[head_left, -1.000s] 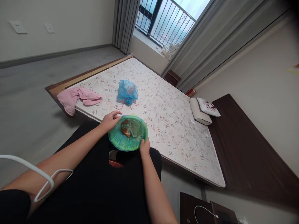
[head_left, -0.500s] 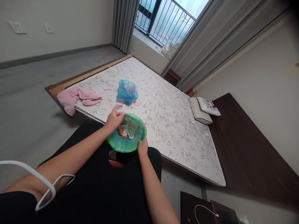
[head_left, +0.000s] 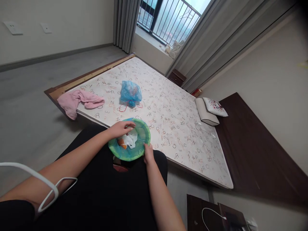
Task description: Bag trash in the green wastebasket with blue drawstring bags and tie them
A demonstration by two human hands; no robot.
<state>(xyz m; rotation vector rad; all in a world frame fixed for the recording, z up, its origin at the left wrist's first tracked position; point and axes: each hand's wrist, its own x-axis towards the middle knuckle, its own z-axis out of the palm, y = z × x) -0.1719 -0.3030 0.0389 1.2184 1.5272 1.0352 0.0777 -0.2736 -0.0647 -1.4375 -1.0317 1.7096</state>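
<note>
A round trash bin (head_left: pixel 142 130) with a green rim and a bluish-green plastic liner is held up over my lap. Inside it lie crumpled white litter (head_left: pixel 131 140) and a small orange wrapper-like piece (head_left: pixel 123 143). My right hand (head_left: pixel 148 153) grips the rim on the lower right, thumb at the edge. Over the bin's far left side reaches my left hand (head_left: pixel 121 129), fingers stretched out above the opening and holding nothing. Beyond the bin, a tied blue plastic bag (head_left: pixel 130 93) with red drawstrings rests on the mattress.
The letter-printed mattress (head_left: pixel 163 106) spans the middle. A pink cloth (head_left: pixel 79 102) hangs over its near left corner. Pillows (head_left: pixel 214 107) lie by the dark headboard (head_left: pixel 255 150). A nightstand (head_left: pixel 199 211) with a white cable stands at lower right. Another white cable (head_left: pixel 31 175) crosses my left arm.
My left hand has come off the rim and moved over the bin's opening, fingers extended. The liner now lies flatter against the inside, and the white litter shows more. My right hand stays on the rim.
</note>
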